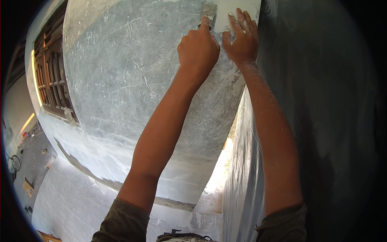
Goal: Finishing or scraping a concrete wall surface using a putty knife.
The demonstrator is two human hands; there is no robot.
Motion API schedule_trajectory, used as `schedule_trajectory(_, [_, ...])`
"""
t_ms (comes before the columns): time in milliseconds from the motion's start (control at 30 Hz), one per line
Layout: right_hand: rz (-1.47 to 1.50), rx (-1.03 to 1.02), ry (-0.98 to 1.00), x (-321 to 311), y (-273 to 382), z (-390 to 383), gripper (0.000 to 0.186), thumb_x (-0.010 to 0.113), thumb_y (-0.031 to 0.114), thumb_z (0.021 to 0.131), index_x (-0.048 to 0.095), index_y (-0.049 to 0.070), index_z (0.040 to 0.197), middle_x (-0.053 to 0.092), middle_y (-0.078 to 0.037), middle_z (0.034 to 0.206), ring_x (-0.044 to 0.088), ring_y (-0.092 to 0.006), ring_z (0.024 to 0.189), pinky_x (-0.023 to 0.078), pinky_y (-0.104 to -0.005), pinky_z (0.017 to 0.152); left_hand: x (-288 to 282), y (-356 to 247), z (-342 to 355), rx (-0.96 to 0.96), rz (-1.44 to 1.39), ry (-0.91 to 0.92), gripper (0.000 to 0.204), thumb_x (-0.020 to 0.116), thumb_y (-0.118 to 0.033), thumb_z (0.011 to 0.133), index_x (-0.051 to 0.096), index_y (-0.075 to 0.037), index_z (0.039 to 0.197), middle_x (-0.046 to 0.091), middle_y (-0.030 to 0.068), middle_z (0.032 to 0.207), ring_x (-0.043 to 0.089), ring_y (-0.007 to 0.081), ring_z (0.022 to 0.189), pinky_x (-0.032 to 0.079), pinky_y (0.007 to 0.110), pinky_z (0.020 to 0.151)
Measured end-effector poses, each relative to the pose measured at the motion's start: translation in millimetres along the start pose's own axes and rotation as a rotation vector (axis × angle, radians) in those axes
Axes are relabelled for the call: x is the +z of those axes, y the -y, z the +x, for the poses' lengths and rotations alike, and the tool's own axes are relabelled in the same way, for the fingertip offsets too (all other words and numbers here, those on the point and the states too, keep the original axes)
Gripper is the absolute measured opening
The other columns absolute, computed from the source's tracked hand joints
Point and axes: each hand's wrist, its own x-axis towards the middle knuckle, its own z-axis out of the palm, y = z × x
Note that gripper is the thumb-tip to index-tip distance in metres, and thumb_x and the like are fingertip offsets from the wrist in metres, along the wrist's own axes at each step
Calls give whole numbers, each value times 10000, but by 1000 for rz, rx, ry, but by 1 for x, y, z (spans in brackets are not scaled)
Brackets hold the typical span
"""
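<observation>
At the top centre my left hand [198, 50] is closed around a small scraper [208, 11], its metal blade flat against the grey plastered wall [133, 72]. Just right of it, my right hand [242, 42] has its fingers spread on a white flat panel or patch [225, 12] at the wall's edge, with white powder on the fingertips and forearm. Streaks and cracks of white plaster mark the wall. The scraper's handle is hidden by my left fingers.
A dark wooden louvred window [52, 76] is at left, beyond it a grey floor [40, 161] with scattered small items. Translucent plastic sheeting [238, 181] hangs beside a bright gap below my right hand. A dark surface [334, 101] fills the right. Pale slabs [72, 201] lie below the wall.
</observation>
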Motion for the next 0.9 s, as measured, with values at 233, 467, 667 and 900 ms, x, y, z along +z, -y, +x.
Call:
schedule_trajectory(233, [5, -1, -8, 0, 3, 2, 471, 637, 192, 839, 668, 92, 1298, 536, -126, 1474, 438, -317, 1414, 307, -494, 1182, 2, 2, -6, -32, 8, 33, 483, 551, -206, 929, 561, -127, 1406, 701, 278, 863, 695, 473, 813, 559, 560, 735])
schedule_trajectory(467, [-7, -4, -6, -1, -2, -1, 468, 641, 188, 833, 672, 91, 1290, 538, -127, 1472, 433, -312, 1419, 308, -489, 1182, 3, -2, -10, -15, -11, 25, 478, 550, -203, 930, 567, -124, 1401, 703, 277, 867, 695, 476, 821, 563, 554, 742])
schedule_trajectory(667, [-7, 19, 18, -3, 5, 0, 474, 647, 189, 831, 668, 91, 1294, 530, -128, 1479, 433, -317, 1417, 307, -491, 1182, 2, -6, 4, -18, -53, -4, 483, 546, -201, 930, 563, -128, 1406, 708, 274, 885, 693, 488, 822, 558, 566, 755])
schedule_trajectory(900, [-6, 2, 10, -3, -2, -1, 475, 651, 190, 830, 667, 91, 1294, 521, -127, 1487, 422, -320, 1423, 299, -494, 1186, 5, -7, -16, -65, -72, 37, 498, 544, -205, 927, 548, -125, 1418, 704, 287, 909, 689, 494, 849, 554, 572, 778])
